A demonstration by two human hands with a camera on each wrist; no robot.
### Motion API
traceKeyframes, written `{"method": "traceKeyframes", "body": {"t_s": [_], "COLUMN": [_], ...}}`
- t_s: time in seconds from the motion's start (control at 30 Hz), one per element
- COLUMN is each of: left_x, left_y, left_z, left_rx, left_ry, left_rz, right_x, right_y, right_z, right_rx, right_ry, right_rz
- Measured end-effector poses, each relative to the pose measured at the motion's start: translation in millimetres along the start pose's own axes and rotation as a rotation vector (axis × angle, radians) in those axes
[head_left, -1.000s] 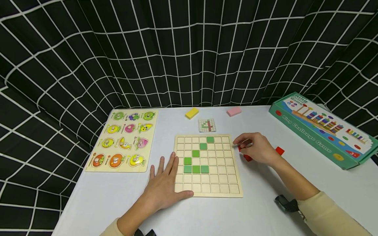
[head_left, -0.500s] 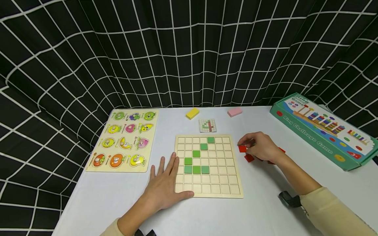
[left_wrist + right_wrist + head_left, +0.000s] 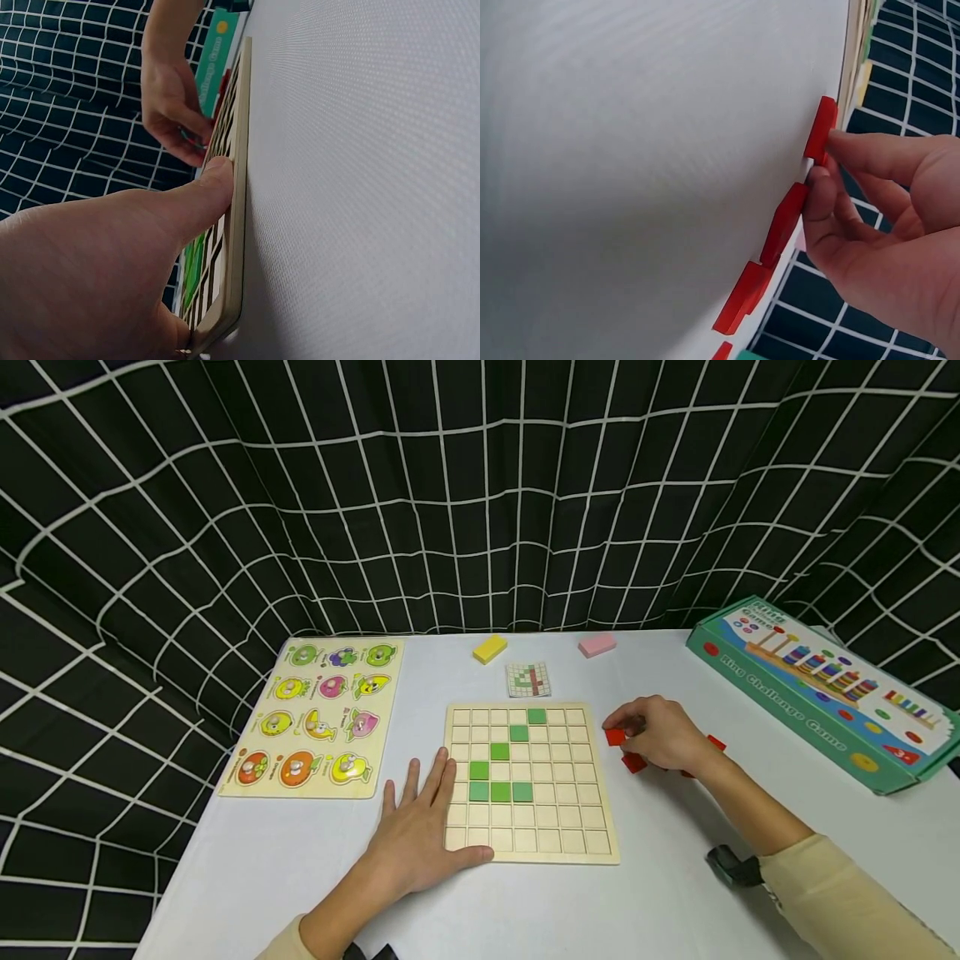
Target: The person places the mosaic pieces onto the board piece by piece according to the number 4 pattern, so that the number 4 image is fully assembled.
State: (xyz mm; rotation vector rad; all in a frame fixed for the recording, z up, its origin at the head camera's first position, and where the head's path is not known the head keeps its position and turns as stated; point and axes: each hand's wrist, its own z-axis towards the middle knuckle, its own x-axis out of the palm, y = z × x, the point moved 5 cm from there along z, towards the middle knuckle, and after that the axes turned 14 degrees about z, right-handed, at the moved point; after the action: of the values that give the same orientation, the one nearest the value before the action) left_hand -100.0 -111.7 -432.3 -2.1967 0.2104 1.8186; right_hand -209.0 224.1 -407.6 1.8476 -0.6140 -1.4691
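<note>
My left hand lies with straight, spread fingers along the left edge of a wooden grid board, its thumb on the front edge. Small green tiles sit in several of the board's cells, in a diagonal and a short row. Just right of the board, my right hand pinches a red tile between index finger and thumb, close over the table. More red tiles lie beneath and behind that hand, some partly hidden by it.
A small pattern card lies beyond the board, with a yellow block and a pink block farther back. On the left is a fruit puzzle board. A green game box stands at the right.
My right hand has shifted slightly right, and the red tile at its fingertips shows more fully. Its fingers hardly move over the last half second. The left hand stays in place.
</note>
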Motion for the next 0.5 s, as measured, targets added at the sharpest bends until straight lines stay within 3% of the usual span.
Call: {"method": "traceKeyframes", "body": {"t_s": [0.23,0.5], "left_x": [-0.3,-0.4], "left_y": [-0.3,-0.3], "left_z": [-0.1,0.0], "left_rx": [0.0,0.0], "left_ry": [0.004,0.003], "left_rz": [-0.002,-0.002], "right_x": [1.0,5.5], "right_y": [3.4,13.0], "right_z": [-0.9,-1.6], "right_rx": [-0.01,0.024], "right_ry": [-0.025,-0.029], "right_rz": [-0.018,0.072]}}
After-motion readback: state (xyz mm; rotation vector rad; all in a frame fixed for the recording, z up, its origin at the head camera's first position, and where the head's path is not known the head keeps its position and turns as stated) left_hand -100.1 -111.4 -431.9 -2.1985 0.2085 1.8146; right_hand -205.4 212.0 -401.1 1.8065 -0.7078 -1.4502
